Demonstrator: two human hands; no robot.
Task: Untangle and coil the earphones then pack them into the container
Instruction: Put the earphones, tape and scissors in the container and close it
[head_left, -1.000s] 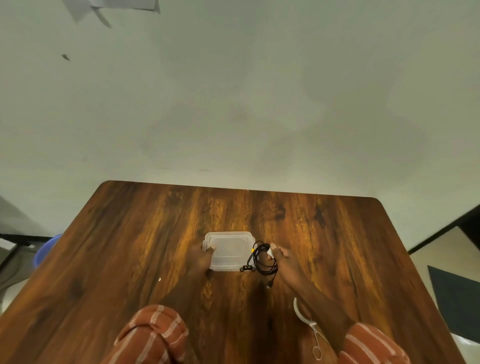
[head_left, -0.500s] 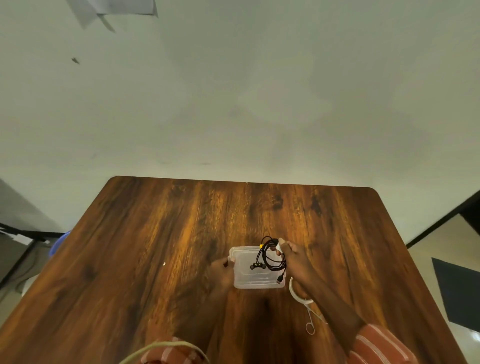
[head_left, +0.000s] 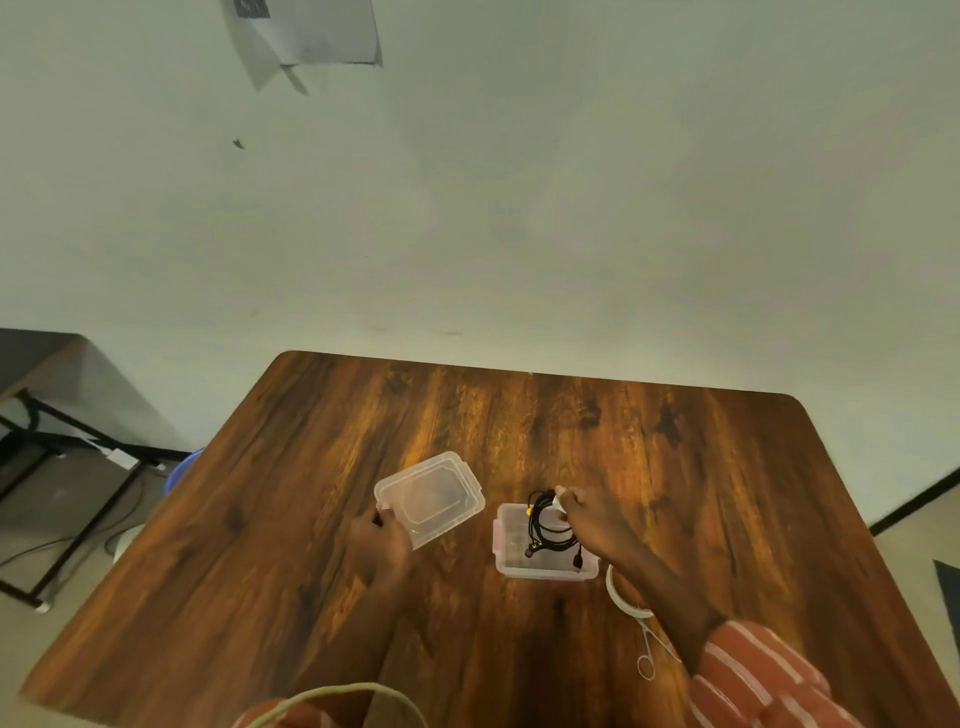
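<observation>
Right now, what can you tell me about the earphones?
The earphones are thin black cable, gathered into a loose coil. A small yellow spot shows at the top left of the coil, and dark ends, a bud and what may be a plug, hang at the bottom. The right hand pinches the coil's top and holds it over or just inside the open clear container; whether it touches the bottom is unclear.

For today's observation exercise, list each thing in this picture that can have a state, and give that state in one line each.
Container: open, on the table.
Lid: off, held at its corner by the left hand.
Earphones: coiled, held over the container by the right hand.
Scissors: lying on the table, partly hidden by the right arm.
</observation>
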